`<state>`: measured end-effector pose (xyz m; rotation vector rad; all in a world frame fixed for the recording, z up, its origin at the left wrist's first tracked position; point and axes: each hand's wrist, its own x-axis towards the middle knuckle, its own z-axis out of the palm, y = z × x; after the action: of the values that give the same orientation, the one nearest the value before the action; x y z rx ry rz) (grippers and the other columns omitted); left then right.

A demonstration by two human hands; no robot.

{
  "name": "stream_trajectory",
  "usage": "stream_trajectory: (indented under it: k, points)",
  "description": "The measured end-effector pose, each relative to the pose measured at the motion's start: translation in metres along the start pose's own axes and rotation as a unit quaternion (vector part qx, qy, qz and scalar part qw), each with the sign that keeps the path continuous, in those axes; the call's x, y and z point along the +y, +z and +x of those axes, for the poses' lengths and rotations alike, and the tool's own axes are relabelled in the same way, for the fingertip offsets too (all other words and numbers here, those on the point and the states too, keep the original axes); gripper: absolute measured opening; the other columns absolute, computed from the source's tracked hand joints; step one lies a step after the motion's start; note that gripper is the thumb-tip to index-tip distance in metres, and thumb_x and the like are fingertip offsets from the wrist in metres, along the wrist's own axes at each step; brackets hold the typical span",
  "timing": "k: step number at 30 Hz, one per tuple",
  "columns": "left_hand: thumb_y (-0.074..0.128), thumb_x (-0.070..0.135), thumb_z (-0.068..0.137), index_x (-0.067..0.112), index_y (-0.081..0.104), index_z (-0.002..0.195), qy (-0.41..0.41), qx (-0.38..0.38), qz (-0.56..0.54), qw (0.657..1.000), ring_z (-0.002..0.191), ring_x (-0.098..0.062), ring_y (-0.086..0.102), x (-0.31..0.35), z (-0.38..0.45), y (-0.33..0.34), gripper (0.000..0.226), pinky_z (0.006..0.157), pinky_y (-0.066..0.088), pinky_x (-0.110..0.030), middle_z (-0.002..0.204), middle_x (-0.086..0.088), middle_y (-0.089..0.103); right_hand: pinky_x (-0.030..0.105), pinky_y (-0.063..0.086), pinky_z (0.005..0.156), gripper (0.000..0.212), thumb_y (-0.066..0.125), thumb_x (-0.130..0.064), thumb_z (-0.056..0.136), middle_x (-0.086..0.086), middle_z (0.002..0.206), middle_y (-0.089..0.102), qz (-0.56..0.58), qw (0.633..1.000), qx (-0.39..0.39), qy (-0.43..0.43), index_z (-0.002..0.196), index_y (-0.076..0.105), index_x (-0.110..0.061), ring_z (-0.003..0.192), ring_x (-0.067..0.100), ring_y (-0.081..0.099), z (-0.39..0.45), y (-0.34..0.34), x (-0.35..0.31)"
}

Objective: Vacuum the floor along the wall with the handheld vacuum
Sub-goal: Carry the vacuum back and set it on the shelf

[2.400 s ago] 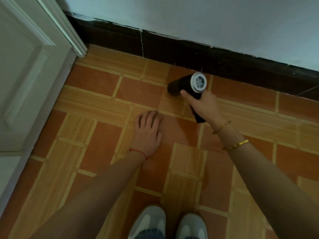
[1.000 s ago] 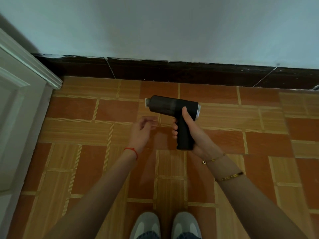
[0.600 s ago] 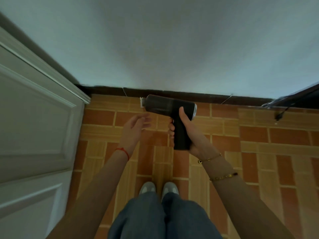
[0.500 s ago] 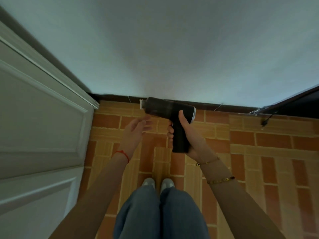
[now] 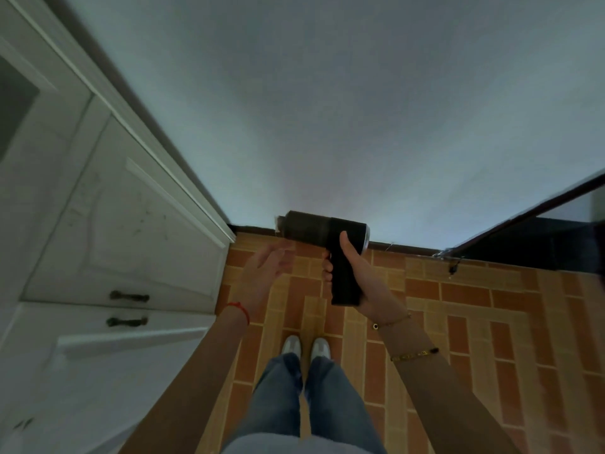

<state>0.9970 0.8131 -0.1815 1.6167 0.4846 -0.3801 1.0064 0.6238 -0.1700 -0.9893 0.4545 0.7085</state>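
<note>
And there we had the handheld vacuum (image 5: 322, 229) held up in the air at the middle of the frame, well clear of the floor (image 5: 465, 316). Our right hand (image 5: 358, 276) gripped its black handle, fingers (image 5: 326, 266) wrapped round the front and thumb laid up the back. The barrel lay level, its nozzle end pointing to the left of the frame and its pale rear cap to the right. It showed against the foot of the pale wall (image 5: 327, 109) and the dark skirting (image 5: 406, 248).

Our left hand (image 5: 265, 273) hovered just left of the barrel and below the nozzle, palm turned up, fingers released and a little blurred. We could not tell whether the fingertips touched the nozzle. A red string (image 5: 238, 309) ringed that wrist, and two gold bracelets (image 5: 414, 353) sat on the right forearm.

At the left of the frame stood a white panelled door (image 5: 131, 231) with two dark handles (image 5: 128, 295). Bottom centre, we saw blue jeans (image 5: 307, 404) and white shoes (image 5: 291, 345) on the orange tiles. At the right edge a dark opening (image 5: 537, 244) showed.
</note>
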Motion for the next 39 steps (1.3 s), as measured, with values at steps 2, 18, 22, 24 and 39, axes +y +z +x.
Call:
stream_trajectory:
  k: [2,18,22,24,39]
  points:
    - [0.048,0.022,0.103,0.027,0.068,0.103,0.008,0.001,0.011,1.0,0.085,-0.003,0.07,0.006,-0.016,-0.003,0.021,0.068,0.049,-0.012,0.091,0.009,0.074,0.024,0.048,0.056,0.044,0.06,-0.057,0.086,0.003,0.07,0.056,0.003,1.0,-0.004,-0.001,0.086,0.062,-0.013,0.059,0.015,0.053,-0.014,0.009,-0.003]
    - [0.053,0.037,0.101,0.018,0.066,0.115,0.026,0.036,-0.039,0.998,0.094,-0.019,0.073,0.014,-0.077,-0.007,0.028,0.084,0.056,-0.036,0.1,-0.005,0.076,0.023,0.048,0.056,0.044,0.056,-0.055,0.09,0.003,0.068,0.055,-0.013,0.999,-0.035,0.022,0.085,0.061,-0.011,0.057,0.014,0.053,-0.062,0.025,0.014]
    - [0.053,0.041,0.1,0.019,0.066,0.114,0.016,0.077,-0.065,0.995,0.092,-0.011,0.072,0.001,-0.095,-0.011,0.029,0.078,0.052,-0.025,0.098,0.002,0.076,0.023,0.047,0.055,0.044,0.053,-0.054,0.091,0.003,0.066,0.054,-0.058,0.996,-0.057,0.04,0.08,0.059,-0.012,0.055,0.014,0.052,-0.064,0.033,0.022]
    - [0.056,0.046,0.097,0.019,0.066,0.113,0.002,0.12,-0.083,0.989,0.097,-0.018,0.071,-0.007,-0.105,-0.017,0.033,0.087,0.055,-0.035,0.102,-0.003,0.075,0.024,0.047,0.057,0.045,0.055,-0.055,0.088,0.003,0.066,0.055,-0.083,0.992,-0.075,0.059,0.076,0.059,-0.012,0.056,0.015,0.052,-0.063,0.042,0.029]
    - [0.053,0.034,0.1,0.018,0.065,0.104,-0.001,0.446,-0.246,0.861,0.098,-0.016,0.068,-0.086,-0.24,-0.102,0.02,0.084,0.05,-0.023,0.105,-0.004,0.072,0.041,0.049,0.099,0.092,0.068,-0.084,0.061,0.004,0.114,0.069,-0.414,0.882,-0.195,0.114,0.124,0.06,-0.018,0.107,0.028,0.066,-0.065,0.167,0.126]
